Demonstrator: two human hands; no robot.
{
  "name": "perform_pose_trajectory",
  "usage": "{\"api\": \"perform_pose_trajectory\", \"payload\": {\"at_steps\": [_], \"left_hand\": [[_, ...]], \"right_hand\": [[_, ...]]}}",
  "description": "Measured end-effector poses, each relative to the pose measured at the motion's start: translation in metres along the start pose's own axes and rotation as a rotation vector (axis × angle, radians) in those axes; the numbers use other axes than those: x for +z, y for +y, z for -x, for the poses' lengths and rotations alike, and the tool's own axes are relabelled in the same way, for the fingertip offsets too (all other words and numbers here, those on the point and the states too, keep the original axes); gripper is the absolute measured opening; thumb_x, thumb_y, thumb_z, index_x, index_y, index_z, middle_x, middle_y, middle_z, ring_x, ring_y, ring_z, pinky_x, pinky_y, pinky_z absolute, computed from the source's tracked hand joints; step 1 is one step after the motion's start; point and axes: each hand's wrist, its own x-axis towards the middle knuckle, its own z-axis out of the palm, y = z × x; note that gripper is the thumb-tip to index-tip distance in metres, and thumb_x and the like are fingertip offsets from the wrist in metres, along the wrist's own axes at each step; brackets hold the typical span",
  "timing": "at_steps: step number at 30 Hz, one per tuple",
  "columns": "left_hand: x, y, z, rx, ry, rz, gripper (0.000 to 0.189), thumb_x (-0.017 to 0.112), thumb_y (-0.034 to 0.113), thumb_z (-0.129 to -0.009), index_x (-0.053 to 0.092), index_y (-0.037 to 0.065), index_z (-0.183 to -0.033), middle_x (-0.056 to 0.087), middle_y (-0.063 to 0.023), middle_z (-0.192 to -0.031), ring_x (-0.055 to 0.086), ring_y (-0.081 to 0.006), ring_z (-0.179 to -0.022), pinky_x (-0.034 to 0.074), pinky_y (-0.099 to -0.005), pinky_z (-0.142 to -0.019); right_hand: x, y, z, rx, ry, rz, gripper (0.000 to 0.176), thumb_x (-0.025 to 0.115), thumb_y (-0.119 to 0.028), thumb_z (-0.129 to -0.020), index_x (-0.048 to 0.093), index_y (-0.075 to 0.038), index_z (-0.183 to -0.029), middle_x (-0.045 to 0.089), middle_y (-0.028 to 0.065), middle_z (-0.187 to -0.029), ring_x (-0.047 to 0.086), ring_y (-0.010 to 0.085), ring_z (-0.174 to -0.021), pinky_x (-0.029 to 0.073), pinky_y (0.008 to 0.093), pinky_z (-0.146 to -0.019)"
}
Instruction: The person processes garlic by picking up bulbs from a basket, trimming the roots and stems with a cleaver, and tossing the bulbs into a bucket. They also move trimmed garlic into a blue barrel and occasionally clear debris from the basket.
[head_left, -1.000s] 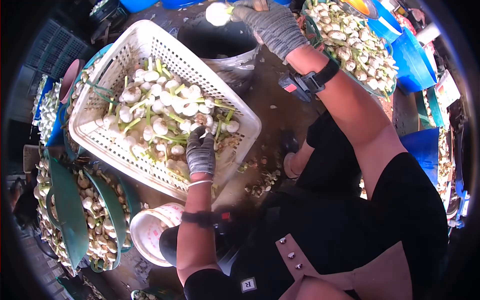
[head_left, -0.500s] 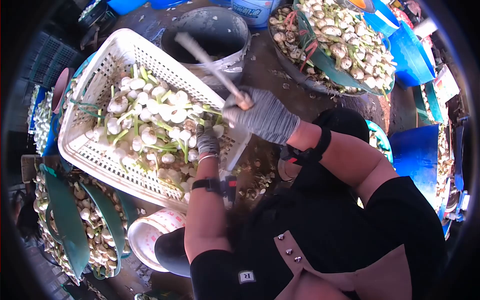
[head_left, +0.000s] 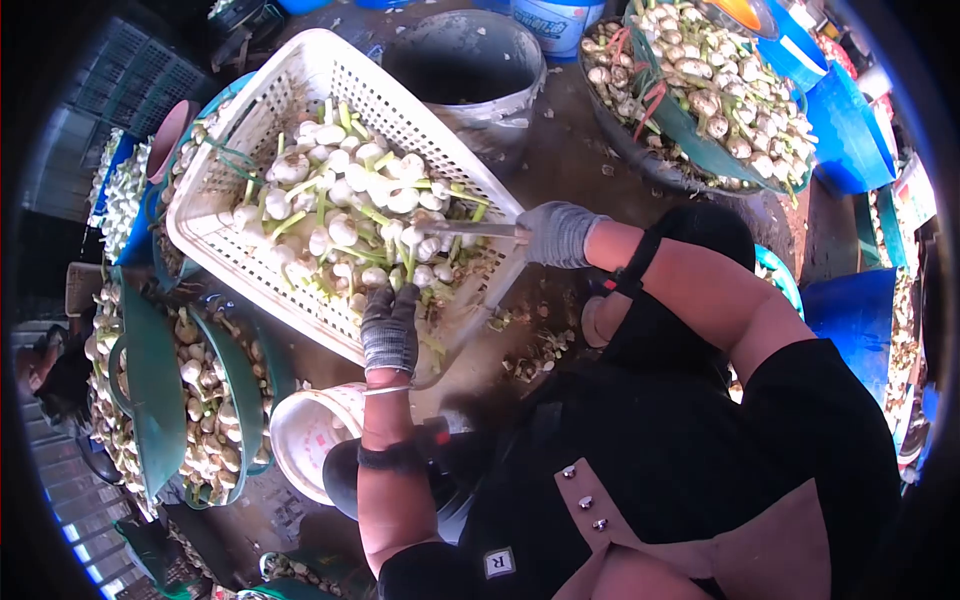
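My right hand [head_left: 562, 235], in a grey knitted glove, grips a long, narrow knife-like tool [head_left: 475, 229] by its handle end. The tool lies nearly level, pointing left over the garlic. My left hand [head_left: 390, 330], also gloved, is at the near side of the white plastic basket [head_left: 205, 235]. Its fingers are curled round garlic with a green stem, mostly hidden by the glove. Heaped in the basket are pale garlic bulbs [head_left: 345, 190] with short cut green stems, and peelings lie in its right-hand corner.
A dark bucket [head_left: 500, 115] stands behind the basket. To the back right is a large tub [head_left: 640, 155] heaped with garlic. Green containers [head_left: 160, 400] of garlic stand at left. A white bucket [head_left: 290, 440] lies near my leg. Scraps [head_left: 540, 355] litter the floor.
My right hand has lowered the tool from a raised, tilted position to nearly level over the basket. My left hand has drawn back toward the basket's near side. The view has shifted.
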Motion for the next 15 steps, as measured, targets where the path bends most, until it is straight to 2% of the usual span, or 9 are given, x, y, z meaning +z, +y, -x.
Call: {"api": "perform_pose_trajectory", "payload": {"at_steps": [2,4,6,8,10,12,13,14,15], "left_hand": [[-0.005,0.010,0.010,-0.145,-0.075,0.230,0.032,0.061,0.024,-0.088,0.063,-0.006,-0.099,0.063,-0.0178,-0.104,0.059,-0.0295,-0.094,0.044,-0.0354,-0.086],[-0.005,0.034,0.017,-0.005,-0.115,0.054,0.033,0.062,0.023,-0.087,0.062,-0.007,-0.099,0.061,-0.0185,-0.096,0.058,-0.0286,-0.091,0.044,-0.0365,-0.085],[0.006,0.031,0.017,0.178,-0.097,-0.140,0.033,0.065,0.021,-0.084,0.062,-0.007,-0.100,0.058,-0.0171,-0.090,0.056,-0.0280,-0.087,0.045,-0.0366,-0.084],[0.013,0.031,0.022,0.471,0.130,-0.194,0.035,0.070,0.014,-0.079,0.059,-0.004,-0.106,0.057,-0.0141,-0.090,0.056,-0.0259,-0.086,0.045,-0.0352,-0.083],[0.008,0.042,0.026,0.154,0.062,0.333,0.036,0.069,0.003,-0.080,0.052,0.001,-0.112,0.057,-0.0080,-0.098,0.055,-0.0165,-0.091,0.046,-0.0295,-0.082],[0.007,0.014,0.020,0.792,0.199,-0.490,0.032,0.063,0.000,-0.085,0.051,0.003,-0.114,0.055,-0.0057,-0.104,0.053,-0.0137,-0.091,0.047,-0.0273,-0.082],[0.010,0.009,0.022,0.395,0.022,0.239,0.034,0.061,-0.001,-0.085,0.049,0.004,-0.117,0.055,-0.0052,-0.107,0.053,-0.0133,-0.093,0.047,-0.0275,-0.083],[0.013,0.006,0.023,-0.041,-0.156,0.943,0.036,0.059,-0.003,-0.086,0.048,0.005,-0.120,0.055,-0.0046,-0.110,0.053,-0.0128,-0.095,0.047,-0.0276,-0.083],[0.011,0.010,0.026,0.015,-0.235,1.005,0.045,0.058,-0.003,-0.087,0.043,0.006,-0.129,0.053,-0.0062,-0.120,0.053,-0.0143,-0.104,0.046,-0.0290,-0.089]], "right_hand": [[-0.004,-0.019,0.002,0.038,-0.012,-0.067,0.020,0.069,-0.023,-0.074,0.060,-0.005,-0.078,0.059,0.0097,-0.067,0.058,0.0211,-0.063,0.048,0.0353,-0.065],[0.009,-0.048,-0.003,0.251,-0.047,-0.220,0.022,0.070,-0.026,-0.076,0.065,-0.007,-0.085,0.059,0.0064,-0.068,0.058,0.0165,-0.065,0.048,0.0352,-0.066],[0.013,-0.082,0.003,-0.229,0.039,-0.395,0.023,0.069,-0.030,-0.080,0.066,-0.010,-0.091,0.061,0.0056,-0.071,0.058,0.0149,-0.066,0.048,0.0329,-0.065],[0.030,-0.073,-0.003,-0.139,0.072,-0.542,0.022,0.069,-0.029,-0.081,0.066,-0.010,-0.092,0.060,0.0048,-0.070,0.058,0.0143,-0.065,0.047,0.0316,-0.063],[0.054,-0.058,-0.016,0.012,0.099,-0.823,0.020,0.067,-0.027,-0.083,0.066,-0.010,-0.094,0.059,0.0032,-0.070,0.057,0.0132,-0.062,0.046,0.0290,-0.058],[0.070,-0.049,-0.029,0.157,0.099,-1.086,0.019,0.066,-0.026,-0.085,0.065,-0.011,-0.096,0.058,0.0016,-0.069,0.057,0.0121,-0.060,0.045,0.0265,-0.054],[0.043,-0.073,-0.012,0.335,-0.045,-1.047,0.017,0.065,-0.026,-0.086,0.063,-0.010,-0.092,0.053,-0.0031,-0.064,0.049,0.0072,-0.048,0.036,0.0237,-0.041],[0.040,-0.086,-0.006,0.336,-0.053,-1.043,0.017,0.065,-0.026,-0.086,0.063,-0.010,-0.092,0.053,-0.0031,-0.064,0.049,0.0072,-0.048,0.036,0.0237,-0.041],[0.039,-0.095,-0.001,0.352,-0.047,-1.280,0.018,0.063,-0.028,-0.087,0.061,-0.010,-0.087,0.050,-0.0047,-0.061,0.044,0.0053,-0.044,0.031,0.0226,-0.039]]}}
